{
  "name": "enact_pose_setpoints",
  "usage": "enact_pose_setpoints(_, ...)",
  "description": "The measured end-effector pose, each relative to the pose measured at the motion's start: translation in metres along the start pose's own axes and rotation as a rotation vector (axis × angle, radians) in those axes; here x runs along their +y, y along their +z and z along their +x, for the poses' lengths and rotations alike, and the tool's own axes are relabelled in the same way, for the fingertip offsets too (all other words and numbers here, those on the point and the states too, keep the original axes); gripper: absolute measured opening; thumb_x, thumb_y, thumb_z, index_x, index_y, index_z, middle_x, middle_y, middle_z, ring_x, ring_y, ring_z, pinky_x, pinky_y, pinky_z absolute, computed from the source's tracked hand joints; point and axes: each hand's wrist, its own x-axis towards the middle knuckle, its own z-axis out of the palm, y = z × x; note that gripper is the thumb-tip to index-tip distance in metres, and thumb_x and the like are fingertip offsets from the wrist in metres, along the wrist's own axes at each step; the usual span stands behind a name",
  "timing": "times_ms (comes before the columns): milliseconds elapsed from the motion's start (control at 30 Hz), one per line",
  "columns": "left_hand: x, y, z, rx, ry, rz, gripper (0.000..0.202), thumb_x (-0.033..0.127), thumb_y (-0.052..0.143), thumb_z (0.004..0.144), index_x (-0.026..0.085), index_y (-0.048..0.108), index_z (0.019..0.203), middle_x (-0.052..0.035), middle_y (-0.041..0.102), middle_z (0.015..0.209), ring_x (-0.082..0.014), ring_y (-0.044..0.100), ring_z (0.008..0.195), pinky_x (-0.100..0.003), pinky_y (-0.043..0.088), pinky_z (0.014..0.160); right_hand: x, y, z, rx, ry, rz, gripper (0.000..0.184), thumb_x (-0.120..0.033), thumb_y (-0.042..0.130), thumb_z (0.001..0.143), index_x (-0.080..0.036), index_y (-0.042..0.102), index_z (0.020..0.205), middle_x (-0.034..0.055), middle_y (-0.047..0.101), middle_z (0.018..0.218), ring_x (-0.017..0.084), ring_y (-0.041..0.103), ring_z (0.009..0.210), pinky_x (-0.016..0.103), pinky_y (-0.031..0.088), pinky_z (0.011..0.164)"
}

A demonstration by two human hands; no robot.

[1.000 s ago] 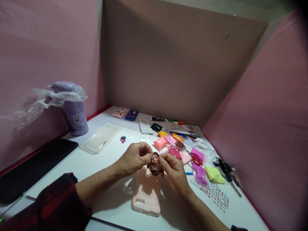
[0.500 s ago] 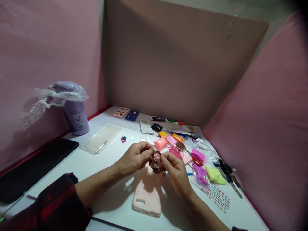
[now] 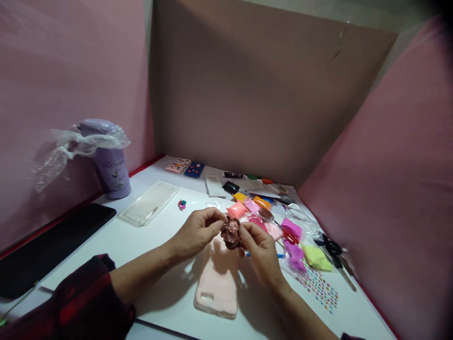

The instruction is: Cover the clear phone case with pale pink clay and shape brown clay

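Observation:
Between my two hands is a ruffled brown-and-pink lump of soft clay [image 3: 231, 233], held up over the table. My left hand [image 3: 203, 231] pinches its left edge between thumb and fingertips. On the other side, the thumb and fingers of my right hand [image 3: 260, 245] are closed on the right edge. Directly below lies a phone case covered in pale pink [image 3: 216, 288], its camera cutout toward me; its far end is partly hidden behind my hands and the lump.
Clay packets [image 3: 295, 255], red-handled scissors [image 3: 290, 234], black-handled tools [image 3: 332, 250] and stick-on gems [image 3: 320, 285] spread along the right. To the left are a clear case [image 3: 148, 203], a tiny coloured cluster [image 3: 181, 204], a black slab [image 3: 60, 245] and a purple tumbler [image 3: 111, 165].
The brown-and-pink lump has turned slightly and risen a little between my fingers, showing more of its pink middle. Both hands keep their pinch on it; the other things have stayed put.

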Motion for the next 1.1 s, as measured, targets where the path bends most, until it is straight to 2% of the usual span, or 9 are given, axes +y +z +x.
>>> enact_pose_setpoints(100, 0.000, 0.001, -0.002, -0.016, 0.121, 0.162, 0.011, 0.020, 0.057, 0.080, 0.013, 0.065, 0.081, -0.0045, 0.063, 0.079, -0.0141, 0.057, 0.072, -0.028, 0.045, 0.068, -0.002, 0.001, 0.001, 0.010, -0.032, -0.014, 0.023, -0.038, 0.061, 0.084, -0.016, 0.064, 0.078, 0.0006, 0.061, 0.063, 0.010, 0.049, 0.050, 0.020, 0.039, 0.044)
enact_pose_setpoints(233, -0.003, 0.001, -0.003, -0.019, 0.279, 0.416, 0.009, 0.013, 0.059, 0.077, 0.015, 0.067, 0.082, -0.0032, 0.061, 0.076, -0.0131, 0.054, 0.067, -0.026, 0.043, 0.063, -0.004, 0.004, 0.000, 0.022, -0.053, -0.033, 0.020, -0.036, 0.062, 0.083, -0.016, 0.064, 0.079, -0.0010, 0.059, 0.061, 0.009, 0.049, 0.048, 0.021, 0.040, 0.044)
enact_pose_setpoints(333, -0.006, 0.001, -0.003, -0.036, 0.345, 0.503, 0.012, 0.010, 0.057, 0.078, 0.015, 0.066, 0.084, -0.0035, 0.061, 0.074, -0.0128, 0.055, 0.066, -0.025, 0.043, 0.062, -0.005, 0.005, -0.002, 0.005, -0.064, -0.034, 0.018, -0.034, 0.062, 0.083, -0.016, 0.064, 0.080, -0.0011, 0.059, 0.062, 0.010, 0.049, 0.049, 0.022, 0.041, 0.047)
enact_pose_setpoints(467, -0.007, 0.002, -0.006, -0.075, 0.416, 0.592, 0.014, 0.007, 0.052, 0.079, 0.015, 0.063, 0.078, -0.0032, 0.060, 0.072, -0.0121, 0.054, 0.064, -0.023, 0.042, 0.062, -0.007, 0.006, -0.003, -0.008, -0.089, -0.051, 0.017, -0.033, 0.060, 0.084, -0.017, 0.063, 0.079, -0.0009, 0.059, 0.062, 0.011, 0.051, 0.053, 0.023, 0.043, 0.051)
enact_pose_setpoints(600, -0.009, 0.003, -0.007, -0.041, 0.436, 0.661, 0.012, 0.006, 0.051, 0.077, 0.015, 0.059, 0.077, -0.0026, 0.058, 0.071, -0.0115, 0.051, 0.061, -0.023, 0.040, 0.058, -0.005, 0.006, -0.005, -0.033, -0.104, -0.049, 0.015, -0.033, 0.060, 0.085, -0.018, 0.064, 0.084, -0.0006, 0.060, 0.066, 0.012, 0.054, 0.058, 0.024, 0.045, 0.055)
enact_pose_setpoints(667, -0.011, 0.002, -0.006, -0.015, 0.435, 0.663, 0.011, 0.007, 0.050, 0.077, 0.015, 0.058, 0.078, -0.0028, 0.058, 0.072, -0.0115, 0.051, 0.060, -0.023, 0.040, 0.057, -0.003, 0.006, -0.005, -0.070, -0.092, -0.010, 0.014, -0.031, 0.062, 0.083, -0.019, 0.064, 0.091, 0.0010, 0.064, 0.076, 0.014, 0.059, 0.069, 0.026, 0.048, 0.064)
enact_pose_setpoints(767, -0.014, 0.001, -0.003, 0.021, 0.419, 0.636, 0.011, 0.007, 0.050, 0.076, 0.015, 0.058, 0.078, -0.0026, 0.059, 0.072, -0.0117, 0.053, 0.062, -0.023, 0.041, 0.058, 0.001, 0.007, -0.005, -0.119, -0.067, 0.041, 0.022, -0.026, 0.068, 0.078, -0.022, 0.061, 0.099, 0.0021, 0.066, 0.092, 0.017, 0.061, 0.086, 0.029, 0.049, 0.077)
enact_pose_setpoints(967, -0.013, 0.001, -0.004, 0.042, 0.353, 0.540, 0.009, 0.009, 0.052, 0.076, 0.015, 0.058, 0.075, -0.0015, 0.061, 0.071, -0.0097, 0.052, 0.057, -0.021, 0.041, 0.053, 0.000, 0.009, -0.003, -0.109, 0.042, 0.166, 0.020, -0.025, 0.072, 0.073, -0.021, 0.062, 0.091, 0.0000, 0.065, 0.077, 0.014, 0.060, 0.069, 0.025, 0.048, 0.060)
enact_pose_setpoints(1100, -0.010, 0.003, -0.003, 0.042, 0.233, 0.379, 0.006, 0.012, 0.054, 0.077, 0.014, 0.059, 0.076, -0.0026, 0.063, 0.072, -0.0105, 0.055, 0.058, -0.023, 0.045, 0.055, -0.001, 0.008, -0.002, -0.119, 0.049, 0.211, 0.020, -0.024, 0.072, 0.073, -0.020, 0.063, 0.090, 0.0006, 0.066, 0.076, 0.014, 0.059, 0.067, 0.025, 0.047, 0.059)
